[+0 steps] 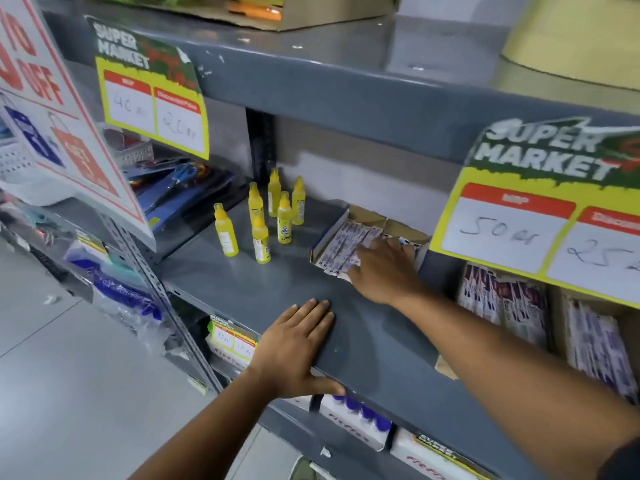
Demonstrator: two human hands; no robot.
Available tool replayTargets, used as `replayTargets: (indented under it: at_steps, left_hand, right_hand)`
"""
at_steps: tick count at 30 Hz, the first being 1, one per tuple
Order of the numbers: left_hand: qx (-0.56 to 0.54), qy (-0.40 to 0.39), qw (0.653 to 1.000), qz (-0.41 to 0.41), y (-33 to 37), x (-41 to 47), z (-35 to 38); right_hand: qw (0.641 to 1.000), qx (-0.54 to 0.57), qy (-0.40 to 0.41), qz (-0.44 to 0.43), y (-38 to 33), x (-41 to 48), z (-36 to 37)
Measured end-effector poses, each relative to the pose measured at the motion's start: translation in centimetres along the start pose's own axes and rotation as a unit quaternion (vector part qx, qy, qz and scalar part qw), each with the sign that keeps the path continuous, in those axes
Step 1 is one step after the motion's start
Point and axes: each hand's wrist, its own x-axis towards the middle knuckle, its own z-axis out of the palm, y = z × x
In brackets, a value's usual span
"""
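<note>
Left hand (294, 348) presses shelf (374, 341), right hand (384, 271) touches purple-white packets (341, 245).

Matt grey metal shelf (363, 337); cardbd box (405, 228); glossy plastic bottles (260, 240).

Your right hand (384, 271) hides part of the packets (341, 242), so its grip is unclear. The right price sign (512, 230) runs off the edge; print on the yellow bottles (260, 239) is too small.

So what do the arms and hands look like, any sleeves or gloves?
No gloves, rings or watch on the left hand or the right hand. Both forearms are uncovered; a dark sleeve shows high on the right arm, at the picture's edge.
</note>
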Motion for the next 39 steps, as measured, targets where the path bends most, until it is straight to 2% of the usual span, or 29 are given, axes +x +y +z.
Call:
replayTargets:
  at_steps: [3,5,7,9,10,12,14,15,18,20,24,26,28,32,35,39]
  left_hand:
    - [0.005,-0.005,1.0,-0.004,0.0,-0.2,-0.1]
    - [0.008,0.0,1.0,0.003,0.0,-0.1,0.3]
    - [0.01,-0.006,1.0,0.009,0.0,0.0,0.7]
    - [0.022,-0.018,1.0,0.014,-0.5,-0.1,1.1]
    - [0.028,-0.024,0.999,0.018,-0.3,0.1,1.3]
    - [0.046,-0.042,0.998,0.011,-0.4,0.1,1.3]
    - [0.054,-0.056,0.997,-0.001,-0.4,0.0,0.9]
    - [0.059,-0.067,0.996,0.001,-0.1,0.1,0.7]
    - [0.07,-0.087,0.994,-0.008,-0.1,0.0,0.2]
    - [0.08,-0.086,0.993,-0.006,0.0,0.0,0.1]
    - [0.083,-0.061,0.995,-0.007,0.3,0.0,0.2]
    - [0.08,-0.057,0.995,-0.011,0.3,-0.1,0.2]
    - [0.082,-0.059,0.995,-0.013,0.3,0.0,0.1]
    - [0.081,-0.063,0.995,-0.018,0.4,0.0,0.0]
    - [0.082,-0.072,0.994,-0.019,0.5,0.1,-0.1]
    - [0.08,-0.084,0.993,-0.023,0.5,0.1,-0.1]
  right_hand:
    - [0.992,0.075,0.105,0.0,3.1,-2.4,-2.0]
    - [0.975,0.122,0.182,0.039,7.0,-5.8,-3.9]
    - [0.959,0.129,0.221,0.119,12.6,-10.6,-5.4]
    - [0.935,0.125,0.233,0.236,18.1,-15.9,-6.4]
    - [0.916,0.116,0.222,0.312,20.8,-19.0,-6.6]
    - [0.886,0.065,0.129,0.44,25.5,-24.1,-5.3]
    - [0.87,0.029,0.022,0.491,28.2,-28.1,-3.1]
    - [0.864,0.028,-0.004,0.502,28.8,-30.1,-1.9]
    - [0.862,0.033,0.006,0.506,30.0,-32.7,1.4]
    - [0.852,0.038,0.043,0.52,28.8,-33.0,1.3]
    - [0.846,0.008,0.053,0.53,27.9,-33.0,1.0]
    - [0.844,-0.009,0.082,0.53,27.9,-33.3,0.9]
    - [0.836,0.039,0.138,0.529,27.9,-33.9,0.4]
    - [0.807,0.221,0.251,0.486,27.4,-34.4,-2.2]
    - [0.791,0.33,0.275,0.435,25.9,-33.9,-4.0]
    - [0.787,0.398,0.274,0.385,24.0,-32.7,-4.9]
